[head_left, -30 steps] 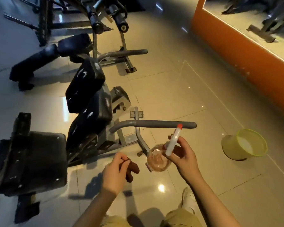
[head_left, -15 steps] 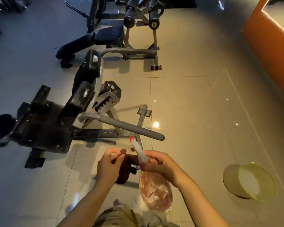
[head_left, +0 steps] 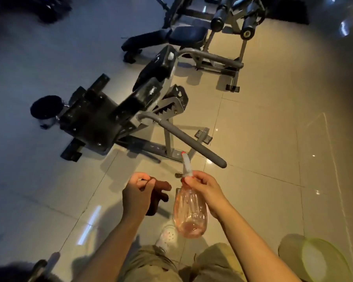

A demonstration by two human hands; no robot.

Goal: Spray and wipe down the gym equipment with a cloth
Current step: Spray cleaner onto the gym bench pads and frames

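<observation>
Held low in the middle of the view: a clear pinkish spray bottle point(head_left: 190, 212), tilted, white nozzle with a red tip aimed up and away toward the grey padded handle point(head_left: 194, 144) of the nearest machine. Right hand point(head_left: 207, 192) in a clenched grip round the bottle's neck and trigger, fingers wrapped just under the white spray head. A little liquid pooled at the bottle's bottom. Just beside it, the left hand point(head_left: 138, 193), grip closed on a dark brown cloth point(head_left: 158, 195), thumb and forefinger pinched together at the top, the cloth bunched and sticking out to the right of the palm (apart from the bottle, not touching it). Beyond both hands, the black gym bench point(head_left: 102, 117) on a grey metal frame, pads scuffed white in places, its handle jutting out toward the nozzle but clear of it. Farther back, a second bench point(head_left: 171, 37) with black roller pads at the top of the view. Underneath everything, a glossy beige tiled floor point(head_left: 263, 139) with small light reflections. Down at the lower right, a pale green bucket point(head_left: 314, 259) standing on the tiles, well apart from the bottle. At the bottom edge, khaki shorts point(head_left: 151, 265) and a white perforated shoe point(head_left: 166, 237) directly below the bottle.
</observation>
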